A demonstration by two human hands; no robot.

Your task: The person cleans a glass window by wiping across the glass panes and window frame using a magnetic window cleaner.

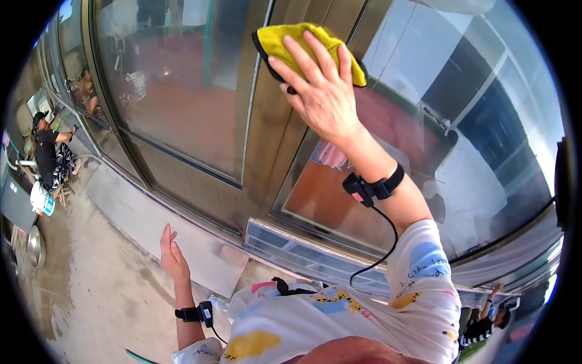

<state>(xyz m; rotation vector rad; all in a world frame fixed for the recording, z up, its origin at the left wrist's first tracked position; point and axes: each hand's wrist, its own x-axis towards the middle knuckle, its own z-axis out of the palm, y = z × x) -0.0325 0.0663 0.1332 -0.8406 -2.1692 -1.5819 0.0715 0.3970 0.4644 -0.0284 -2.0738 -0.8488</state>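
Observation:
My right hand [321, 100] presses a yellow cloth [297, 39] with a dark edge against the brown metal door frame [291, 112]. Its fingers are spread over the cloth, which also reaches toward the glass on the right. Low on the left, my left hand [174, 258] hangs in the air with its fingers stretched out, holding nothing. Each wrist carries a black strap with a small device and a cable. Behind the left hand is a pale slab [163, 227] on the ground.
Large glass panes [176, 91] flank the frame, with reflections in them. At far left a person [51, 148] in dark clothes sits by a white bucket [42, 199] and a metal basin [36, 247]. Another person [483, 327] is at lower right, one arm raised.

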